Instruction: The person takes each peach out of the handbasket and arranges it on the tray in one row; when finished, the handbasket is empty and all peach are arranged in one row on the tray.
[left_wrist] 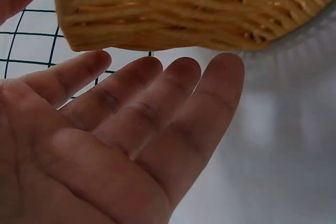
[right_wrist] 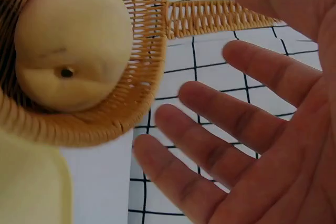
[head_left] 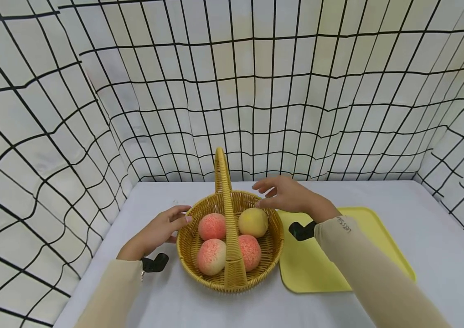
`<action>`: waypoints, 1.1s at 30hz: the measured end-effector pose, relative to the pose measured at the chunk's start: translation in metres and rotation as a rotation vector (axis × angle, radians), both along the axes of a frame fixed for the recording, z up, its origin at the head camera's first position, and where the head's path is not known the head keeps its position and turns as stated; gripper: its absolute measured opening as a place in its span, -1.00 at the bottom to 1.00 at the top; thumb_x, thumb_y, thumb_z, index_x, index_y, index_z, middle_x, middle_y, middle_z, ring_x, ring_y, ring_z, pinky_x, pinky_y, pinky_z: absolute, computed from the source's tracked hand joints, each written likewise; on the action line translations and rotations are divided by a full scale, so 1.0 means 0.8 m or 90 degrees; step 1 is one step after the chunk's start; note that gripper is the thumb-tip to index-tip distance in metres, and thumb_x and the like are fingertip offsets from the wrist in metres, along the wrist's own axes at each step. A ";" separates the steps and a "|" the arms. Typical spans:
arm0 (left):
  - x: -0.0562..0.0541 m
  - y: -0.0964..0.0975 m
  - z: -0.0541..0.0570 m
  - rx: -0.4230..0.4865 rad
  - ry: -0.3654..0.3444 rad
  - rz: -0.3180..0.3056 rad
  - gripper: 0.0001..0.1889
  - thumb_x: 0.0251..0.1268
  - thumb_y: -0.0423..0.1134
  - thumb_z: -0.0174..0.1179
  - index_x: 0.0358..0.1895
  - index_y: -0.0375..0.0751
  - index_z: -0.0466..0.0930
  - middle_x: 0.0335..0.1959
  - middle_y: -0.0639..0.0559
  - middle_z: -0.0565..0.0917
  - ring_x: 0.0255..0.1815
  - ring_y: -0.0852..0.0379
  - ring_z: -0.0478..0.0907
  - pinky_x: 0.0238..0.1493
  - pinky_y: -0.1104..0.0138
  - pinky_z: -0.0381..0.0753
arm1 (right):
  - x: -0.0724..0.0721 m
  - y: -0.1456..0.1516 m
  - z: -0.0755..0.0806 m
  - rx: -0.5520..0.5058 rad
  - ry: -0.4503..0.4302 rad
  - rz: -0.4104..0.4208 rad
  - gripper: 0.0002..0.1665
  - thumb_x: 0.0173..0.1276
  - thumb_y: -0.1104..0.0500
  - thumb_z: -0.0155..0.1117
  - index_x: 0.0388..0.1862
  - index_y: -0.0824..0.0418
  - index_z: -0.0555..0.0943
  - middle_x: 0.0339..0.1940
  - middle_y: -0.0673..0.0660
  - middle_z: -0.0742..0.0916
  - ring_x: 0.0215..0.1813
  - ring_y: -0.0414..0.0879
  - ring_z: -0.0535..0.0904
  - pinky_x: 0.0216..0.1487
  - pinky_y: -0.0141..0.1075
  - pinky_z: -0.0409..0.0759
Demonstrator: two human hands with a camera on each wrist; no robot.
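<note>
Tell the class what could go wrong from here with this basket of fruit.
The left hand is at the left side of the basket; an uneven push might tip it. The four round fruits inside look loose, so they could roll if it tilts. The handle arches over them, so the right hand might knock it when reaching across.

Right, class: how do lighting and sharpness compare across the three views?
Head: bright, mostly even light over the basket; left wrist: dim left hand against paler tabletop, basket weave soft; right wrist: right hand shaded against brighter backdrop, yellow fruit slightly soft.
</note>
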State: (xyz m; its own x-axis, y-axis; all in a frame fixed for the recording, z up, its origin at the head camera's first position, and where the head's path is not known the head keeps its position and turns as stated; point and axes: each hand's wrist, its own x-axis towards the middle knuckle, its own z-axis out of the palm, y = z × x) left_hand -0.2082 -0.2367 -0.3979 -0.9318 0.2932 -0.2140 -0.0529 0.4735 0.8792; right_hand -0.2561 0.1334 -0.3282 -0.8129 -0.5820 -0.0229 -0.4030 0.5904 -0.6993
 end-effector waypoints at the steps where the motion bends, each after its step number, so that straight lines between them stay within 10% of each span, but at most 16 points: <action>1: 0.002 -0.001 -0.002 0.011 -0.001 0.001 -0.32 0.62 0.06 0.09 0.61 -0.20 0.19 0.44 -0.29 0.47 0.41 -0.25 0.46 0.10 0.01 0.71 | -0.001 -0.006 -0.001 0.009 -0.008 0.008 -0.38 0.42 0.02 0.40 0.41 0.15 0.58 0.33 0.19 0.67 0.32 0.17 0.60 0.18 0.00 0.66; 21: 0.023 -0.003 -0.021 0.090 -0.022 0.022 -0.37 0.62 -0.17 0.12 0.59 -0.30 0.17 0.43 -0.39 0.43 0.28 -0.22 0.58 0.03 0.04 0.74 | -0.006 -0.078 -0.014 0.263 -0.079 0.034 -0.33 0.31 0.11 0.50 0.41 0.02 0.61 0.40 0.02 0.63 0.46 -0.01 0.45 0.44 0.01 0.43; 33: 0.025 0.004 -0.021 0.102 -0.022 0.039 -0.39 0.61 -0.25 0.07 0.60 -0.33 0.16 0.45 -0.42 0.41 0.25 -0.21 0.61 0.00 0.05 0.76 | -0.001 -0.085 -0.016 0.331 -0.090 0.029 -0.41 0.04 0.26 0.58 0.09 -0.10 0.73 -0.20 -0.07 0.67 -0.13 -0.09 0.51 -0.22 -0.19 0.53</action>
